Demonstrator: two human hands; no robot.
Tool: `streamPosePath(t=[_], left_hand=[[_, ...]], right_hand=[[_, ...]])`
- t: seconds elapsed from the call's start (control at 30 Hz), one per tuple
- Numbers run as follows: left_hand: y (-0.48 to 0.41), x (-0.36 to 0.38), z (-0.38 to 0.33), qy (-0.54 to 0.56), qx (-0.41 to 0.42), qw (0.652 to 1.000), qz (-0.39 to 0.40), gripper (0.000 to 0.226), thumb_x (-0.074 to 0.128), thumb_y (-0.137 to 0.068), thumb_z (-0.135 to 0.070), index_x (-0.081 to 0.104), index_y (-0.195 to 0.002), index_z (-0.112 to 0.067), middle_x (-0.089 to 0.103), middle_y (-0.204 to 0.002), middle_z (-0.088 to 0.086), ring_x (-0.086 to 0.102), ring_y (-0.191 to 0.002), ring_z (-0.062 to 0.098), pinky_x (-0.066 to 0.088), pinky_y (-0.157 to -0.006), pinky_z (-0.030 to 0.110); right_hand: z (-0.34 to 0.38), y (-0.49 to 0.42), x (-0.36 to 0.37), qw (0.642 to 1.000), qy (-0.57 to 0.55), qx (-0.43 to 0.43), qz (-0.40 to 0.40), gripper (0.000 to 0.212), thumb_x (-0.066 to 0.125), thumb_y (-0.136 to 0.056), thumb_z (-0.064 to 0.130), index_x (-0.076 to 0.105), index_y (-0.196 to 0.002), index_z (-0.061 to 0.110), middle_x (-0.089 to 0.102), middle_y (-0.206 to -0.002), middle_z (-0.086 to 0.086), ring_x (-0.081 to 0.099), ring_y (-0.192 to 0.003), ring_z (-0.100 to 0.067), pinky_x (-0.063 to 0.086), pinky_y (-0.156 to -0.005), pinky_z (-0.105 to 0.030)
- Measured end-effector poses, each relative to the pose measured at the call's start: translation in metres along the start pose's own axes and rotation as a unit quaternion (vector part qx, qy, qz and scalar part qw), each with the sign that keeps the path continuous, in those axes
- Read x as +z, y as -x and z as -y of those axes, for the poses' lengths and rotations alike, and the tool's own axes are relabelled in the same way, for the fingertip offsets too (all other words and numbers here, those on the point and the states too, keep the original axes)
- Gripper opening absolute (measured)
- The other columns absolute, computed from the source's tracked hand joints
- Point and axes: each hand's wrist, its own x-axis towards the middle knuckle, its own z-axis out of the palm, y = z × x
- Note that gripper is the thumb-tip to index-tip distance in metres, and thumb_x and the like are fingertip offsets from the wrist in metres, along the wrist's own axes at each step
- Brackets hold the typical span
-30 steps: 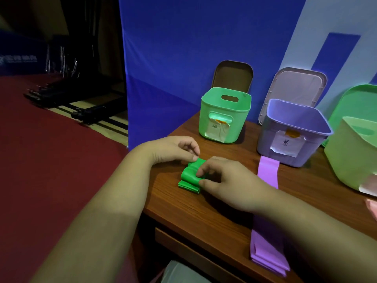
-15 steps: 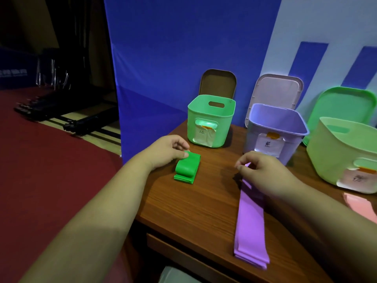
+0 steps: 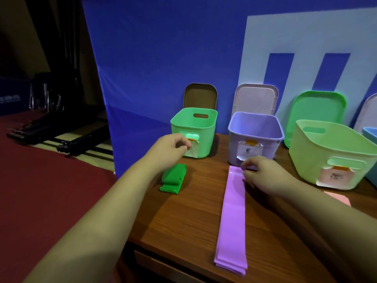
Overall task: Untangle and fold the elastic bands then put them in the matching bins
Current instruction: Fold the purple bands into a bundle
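This looks like a staged recording set. A blue backdrop hangs behind the tabletop with its labelled bins. Black stands lie on red carpet.

Blue backdrop, red carpet
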Motion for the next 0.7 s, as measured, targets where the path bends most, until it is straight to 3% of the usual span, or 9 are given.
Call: streamPosePath(t=[0.1, 0.17, 0.27, 0.33, 0.43, 0.7], left_hand=[[-0.004, 0.027, -0.044, -0.024, 0.045, 0.996, 0.079, 0.013, 0.067, -0.099, -0.022, 0.077, -0.102, -0.03, 0.073, -0.1, -0.015, 0.066, -0.09, 0.0, 0.052, -0.071, 0.021], [-0.008, 0.05, -0.062, -0.069, 0.042, 0.985, 0.153, 0.015, 0.069, -0.099, -0.028, 0.076, -0.112, -0.027, 0.072, -0.103, -0.011, 0.067, -0.087, 0.007, 0.052, -0.065, 0.018], [-0.013, 0.09, -0.067, -0.169, 0.022, 0.96, 0.22, 0.032, 0.071, -0.097, -0.037, 0.074, -0.12, -0.015, 0.074, -0.116, 0.005, 0.069, -0.104, 0.024, 0.057, -0.087, 0.032], [-0.013, 0.112, -0.058, -0.194, 0.007, 0.957, 0.214, 0.044, 0.074, -0.093, -0.046, 0.072, -0.123, -0.014, 0.067, -0.12, 0.011, 0.067, -0.107, 0.029, 0.056, -0.092, 0.037], [-0.011, 0.127, -0.043, -0.143, -0.008, 0.971, 0.189, 0.057, 0.078, -0.086, -0.05, 0.067, -0.134, -0.022, 0.054, -0.123, 0.005, 0.063, -0.112, 0.022, 0.053, -0.103, 0.037], [-0.006, 0.124, -0.031, -0.062, 0.01, 0.98, 0.187, 0.065, 0.083, -0.085, -0.05, 0.062, -0.142, -0.026, 0.054, -0.128, 0.0, 0.06, -0.11, 0.011, 0.051, -0.103, 0.03]], right_hand=[[-0.001, -0.003, -0.003, 1.0, 0.012, 0.008, 0.01, 0.034, 0.068, -0.097, 0.024, 0.074, -0.13, 0.019, 0.071, -0.132, 0.003, 0.067, -0.119, -0.017, 0.043, -0.091, -0.022], [0.0, -0.007, -0.003, 0.999, 0.023, 0.007, 0.026, 0.033, 0.066, -0.098, 0.029, 0.073, -0.13, 0.021, 0.074, -0.131, 0.001, 0.068, -0.118, -0.02, 0.051, -0.094, -0.029], [0.002, -0.012, 0.001, 0.996, 0.066, -0.005, 0.061, 0.039, 0.064, -0.101, 0.036, 0.068, -0.138, 0.021, 0.073, -0.134, -0.005, 0.067, -0.118, -0.025, 0.053, -0.097, -0.035], [0.005, -0.017, 0.003, 0.993, 0.082, -0.01, 0.082, 0.044, 0.063, -0.103, 0.035, 0.063, -0.144, 0.021, 0.07, -0.136, -0.005, 0.066, -0.116, -0.024, 0.052, -0.095, -0.034], [0.007, -0.023, 0.005, 0.992, 0.088, -0.019, 0.088, 0.039, 0.064, -0.103, 0.031, 0.065, -0.14, 0.021, 0.071, -0.131, -0.005, 0.065, -0.107, -0.022, 0.053, -0.089, -0.032], [0.006, -0.03, 0.005, 0.995, 0.075, -0.013, 0.066, 0.033, 0.07, -0.096, 0.026, 0.073, -0.127, 0.017, 0.07, -0.118, -0.007, 0.066, -0.099, -0.022, 0.057, -0.084, -0.036]])
